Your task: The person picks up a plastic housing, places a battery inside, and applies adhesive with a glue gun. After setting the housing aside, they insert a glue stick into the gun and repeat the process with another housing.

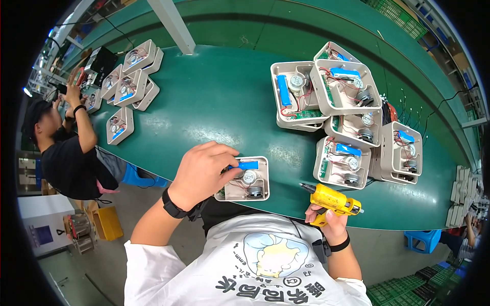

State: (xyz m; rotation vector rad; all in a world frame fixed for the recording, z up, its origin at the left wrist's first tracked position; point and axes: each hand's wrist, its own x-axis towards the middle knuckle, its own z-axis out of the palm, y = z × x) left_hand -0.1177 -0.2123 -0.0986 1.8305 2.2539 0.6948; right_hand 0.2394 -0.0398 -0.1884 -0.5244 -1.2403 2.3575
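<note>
White printed T-shirt [265,255] nearest; beyond, a beige open plastic box [266,176] at the smooth green table's [214,117] near edge.
Left hand [204,166] at its long blue battery [248,166], grip unclear; right hand [333,227] grips a yellow plastic glue gun [332,198]. Box likely light, stiff (delicate inside, I'd guess): hold outer walls.

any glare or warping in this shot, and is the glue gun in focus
Head view: pale glare on the green table, including a patch just beyond the left hand; head view: the table's near edge bows and black fills the corners; head view: the yellow glue gun in the right hand looks fairly sharp, without obvious motion blur.
</note>
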